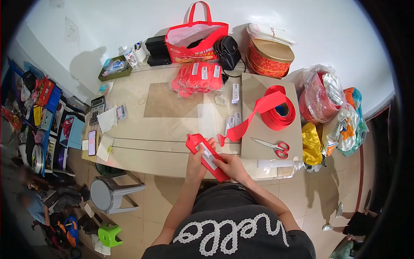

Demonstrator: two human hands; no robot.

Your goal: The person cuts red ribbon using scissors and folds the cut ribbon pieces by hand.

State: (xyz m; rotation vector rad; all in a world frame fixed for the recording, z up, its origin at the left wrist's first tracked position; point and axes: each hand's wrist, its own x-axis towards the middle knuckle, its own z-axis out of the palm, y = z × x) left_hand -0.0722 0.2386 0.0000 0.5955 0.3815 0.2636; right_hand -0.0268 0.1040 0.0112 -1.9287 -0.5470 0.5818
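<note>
My left hand [198,162] grips the left side of a folded red ribbon piece [194,141] at the table's front edge. A white label lies along the middle of the piece. On its right side, my right hand [230,166] presses the label and the ribbon with its thumb. To the right, a big roll of red ribbon [290,116] rests on a cardboard sheet [258,149], its loose end stretching left. Red-handled scissors [281,149] lie in front of the roll. Small label stacks [235,93] are left of the sheet.
Packaged red pieces [198,77] lie at the back before a red bag [196,39]. A phone [92,143] and calculator [97,110] are at the left. A grey stool [101,195] stands below. People are at the lower left and lower right.
</note>
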